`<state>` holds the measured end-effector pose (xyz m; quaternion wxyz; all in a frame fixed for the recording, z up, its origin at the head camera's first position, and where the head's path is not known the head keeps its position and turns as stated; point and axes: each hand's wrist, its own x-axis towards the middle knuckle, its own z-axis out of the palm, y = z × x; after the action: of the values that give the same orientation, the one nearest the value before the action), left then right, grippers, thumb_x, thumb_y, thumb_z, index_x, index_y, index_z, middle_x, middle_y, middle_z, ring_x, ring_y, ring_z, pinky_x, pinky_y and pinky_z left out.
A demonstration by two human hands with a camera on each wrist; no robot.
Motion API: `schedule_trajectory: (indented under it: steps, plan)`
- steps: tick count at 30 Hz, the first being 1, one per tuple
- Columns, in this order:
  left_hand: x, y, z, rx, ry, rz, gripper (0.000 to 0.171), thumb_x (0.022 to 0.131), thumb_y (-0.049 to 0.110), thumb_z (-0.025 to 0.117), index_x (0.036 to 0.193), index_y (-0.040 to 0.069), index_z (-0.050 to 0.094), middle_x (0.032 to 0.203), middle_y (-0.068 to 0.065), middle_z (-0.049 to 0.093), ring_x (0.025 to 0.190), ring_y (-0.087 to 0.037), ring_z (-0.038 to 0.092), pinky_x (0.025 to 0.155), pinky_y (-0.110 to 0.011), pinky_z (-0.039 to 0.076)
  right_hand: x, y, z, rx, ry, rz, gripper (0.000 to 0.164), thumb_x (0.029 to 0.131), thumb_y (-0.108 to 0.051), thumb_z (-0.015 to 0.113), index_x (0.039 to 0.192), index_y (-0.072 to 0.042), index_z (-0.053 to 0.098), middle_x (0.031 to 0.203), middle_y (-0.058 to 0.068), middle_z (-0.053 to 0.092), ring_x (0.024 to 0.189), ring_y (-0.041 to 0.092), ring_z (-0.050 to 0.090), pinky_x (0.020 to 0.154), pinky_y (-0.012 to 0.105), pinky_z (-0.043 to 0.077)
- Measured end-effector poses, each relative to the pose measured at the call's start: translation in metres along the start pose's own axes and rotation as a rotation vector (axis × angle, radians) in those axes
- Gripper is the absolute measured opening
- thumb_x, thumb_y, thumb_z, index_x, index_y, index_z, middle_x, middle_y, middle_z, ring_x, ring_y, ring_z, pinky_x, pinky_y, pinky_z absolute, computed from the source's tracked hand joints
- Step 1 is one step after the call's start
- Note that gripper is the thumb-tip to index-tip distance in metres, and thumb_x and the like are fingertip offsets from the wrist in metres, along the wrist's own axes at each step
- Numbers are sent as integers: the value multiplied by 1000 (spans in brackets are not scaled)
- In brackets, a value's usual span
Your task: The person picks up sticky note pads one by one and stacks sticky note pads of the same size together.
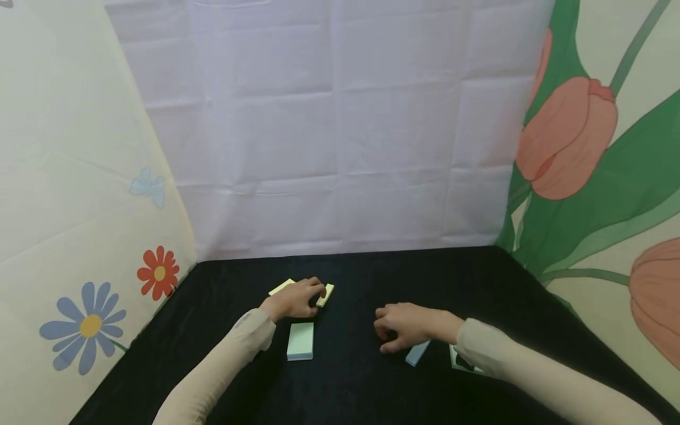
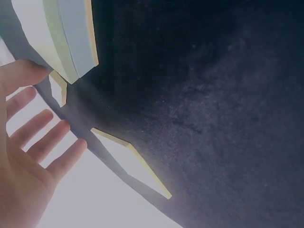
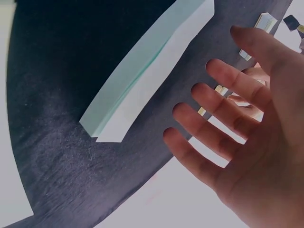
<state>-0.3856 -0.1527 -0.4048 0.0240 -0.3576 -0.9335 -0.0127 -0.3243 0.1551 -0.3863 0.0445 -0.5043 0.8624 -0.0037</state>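
Note:
My left hand (image 1: 297, 298) is at a small yellow pad of paper (image 1: 326, 295), which lies beside its fingertips. In the left wrist view the fingers of the left hand (image 2: 35, 137) are spread and grip nothing. A second yellow pad (image 1: 281, 286) lies partly hidden behind that hand. Nearer to me sits a stack of pads (image 1: 300, 340), pale green on top with blue and yellow layers below (image 2: 78, 38). My right hand (image 1: 406, 326) hovers with loosely bent fingers and holds nothing. Close to its wrist is a narrow blue pad (image 1: 417, 353), also seen in the right wrist view (image 3: 147, 71).
A pale green-edged piece (image 1: 461, 361) lies partly under the right sleeve. Black cloth (image 1: 350, 389) covers the table. A white sheet (image 1: 340, 130) hangs at the back, with flower-printed cloth (image 1: 574, 141) at the sides.

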Motion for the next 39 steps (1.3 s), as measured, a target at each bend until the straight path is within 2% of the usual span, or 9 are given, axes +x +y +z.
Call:
schedule_trajectory:
  steps: [3, 9, 16, 22, 27, 39]
  plan:
    - [1, -1, 0, -8, -20, -7, 29, 90, 22, 70, 117, 18, 60, 122, -2, 51, 93, -18, 51, 79, -36, 47, -2, -1, 0, -2, -15, 15, 19, 91, -43, 70, 87, -26, 62, 88, -13, 48, 74, 2, 43, 64, 25, 39]
    - [1, -2, -4, -7, -15, -8, 31, 88, 22, 71, 118, 17, 61, 120, -2, 53, 95, -18, 52, 81, -37, 47, -4, -2, 1, -3, -38, 47, 21, 90, -45, 70, 88, -26, 61, 89, -14, 46, 75, 3, 43, 65, 26, 39]
    - [6, 0, -7, -29, -45, 1, 35, 91, 19, 67, 125, 16, 59, 129, -4, 52, 105, -20, 53, 89, -39, 46, -7, 0, 5, 5, -70, 69, 24, 90, -49, 68, 92, -27, 59, 92, -13, 43, 76, 5, 42, 65, 27, 37]
    - [9, 2, -9, -47, -30, 21, 37, 90, 16, 72, 125, 13, 60, 132, -6, 52, 115, -24, 53, 94, -42, 45, -11, -1, 2, -2, -90, 94, 27, 89, -52, 68, 94, -27, 59, 92, -12, 42, 74, 6, 40, 64, 28, 36]
    - [8, 4, -12, -62, -19, 36, 41, 88, 14, 76, 124, 11, 59, 132, -8, 52, 117, -27, 53, 94, -44, 45, -15, -1, 0, 7, -106, 118, 29, 89, -52, 69, 96, -26, 59, 94, -12, 42, 77, 7, 41, 64, 28, 36]
    - [17, 1, -7, -105, -39, -10, 47, 85, 14, 79, 128, 12, 59, 136, -8, 51, 117, -27, 53, 96, -44, 44, -22, -1, -2, 9, -145, 182, 33, 87, -55, 69, 97, -26, 56, 97, -10, 41, 76, 8, 41, 62, 29, 35]
